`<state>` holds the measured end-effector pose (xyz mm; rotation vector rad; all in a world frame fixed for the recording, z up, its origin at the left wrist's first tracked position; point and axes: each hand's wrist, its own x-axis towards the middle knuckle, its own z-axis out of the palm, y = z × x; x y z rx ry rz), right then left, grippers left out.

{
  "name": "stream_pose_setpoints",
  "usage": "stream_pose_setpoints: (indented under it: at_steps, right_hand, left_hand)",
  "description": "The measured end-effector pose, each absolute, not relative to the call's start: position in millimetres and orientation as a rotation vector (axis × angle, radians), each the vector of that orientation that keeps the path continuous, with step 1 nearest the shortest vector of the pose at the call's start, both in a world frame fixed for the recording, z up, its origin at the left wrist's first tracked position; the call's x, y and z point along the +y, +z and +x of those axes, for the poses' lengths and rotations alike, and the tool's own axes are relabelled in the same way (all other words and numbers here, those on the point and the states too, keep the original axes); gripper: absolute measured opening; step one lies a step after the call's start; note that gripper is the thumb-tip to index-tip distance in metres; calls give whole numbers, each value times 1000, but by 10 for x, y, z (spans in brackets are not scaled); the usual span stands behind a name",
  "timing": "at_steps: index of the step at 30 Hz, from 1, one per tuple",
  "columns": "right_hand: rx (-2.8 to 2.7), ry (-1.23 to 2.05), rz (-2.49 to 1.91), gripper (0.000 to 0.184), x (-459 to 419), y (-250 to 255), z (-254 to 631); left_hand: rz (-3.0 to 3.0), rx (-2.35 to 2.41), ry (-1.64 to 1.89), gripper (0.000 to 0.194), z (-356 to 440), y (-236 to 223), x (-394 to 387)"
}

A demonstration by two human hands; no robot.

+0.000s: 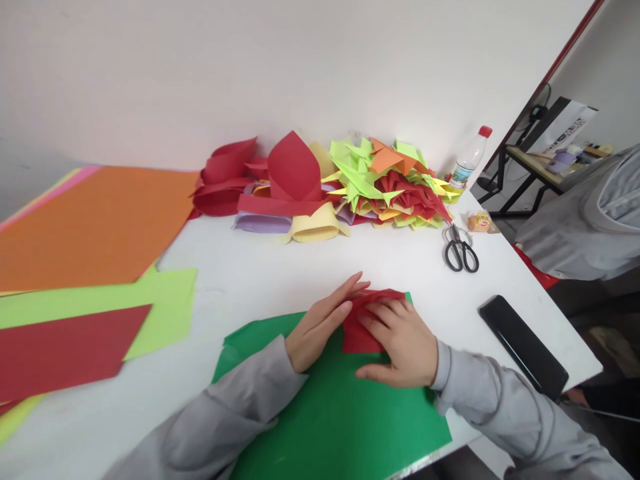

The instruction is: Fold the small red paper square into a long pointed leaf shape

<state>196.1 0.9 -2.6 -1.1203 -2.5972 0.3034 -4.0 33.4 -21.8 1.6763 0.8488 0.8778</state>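
Observation:
A small piece of red paper [361, 337], folded along its far edge, lies on a large green sheet [320, 427] at the table's front. My right hand [400, 340] rests flat over it, fingers spread and thumb out on the green. At the red paper's left edge is my left hand [320, 327], turned on its side with fingers stretched out. Part of the red paper is hidden under my right fingers.
Orange sheets [100, 227], a lime sheet [175, 300] and a dark red sheet [65, 347] lie left. Folded paper shapes [295, 173] line the wall. Scissors [461, 250], a bottle [469, 160], a wrapped snack [479, 222] and a black phone [524, 347] are right. Another person's grey clothing [575, 213] shows beyond.

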Motion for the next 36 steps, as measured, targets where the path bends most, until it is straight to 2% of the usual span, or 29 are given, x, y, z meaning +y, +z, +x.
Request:
stream_pose_setpoints:
  at_steps: [6,13,18,22,29,32,36]
  right_hand:
    - [-2602,321,-1114,76,12,-13,1961]
    - [-2591,345,-1173,79,47,-4,1999]
    - [-2621,311,-1182,78,61,-4,2010]
    - [-2588,317,-1183,82,77,3,2008]
    - [-2483,550,-1100,87,151,-4,2082]
    - [-2371,633,-1058,80,154,-7,2092]
    - [-2254,688,-1105,60,162,20,2065]
  left_hand:
    - [1656,825,952,43,-55,-201,322]
    - [2078,846,1033,23,-196,-232,490]
    - [2208,765,995,21,-247,-211,576]
    - [2261,872,1105,19,-201,-211,511]
    - [2431,945,1227,33,-92,-329,360]
    - [2438,943,1222,33,-74,-330,370]
    - [2401,965,1183,33,-56,-291,400]
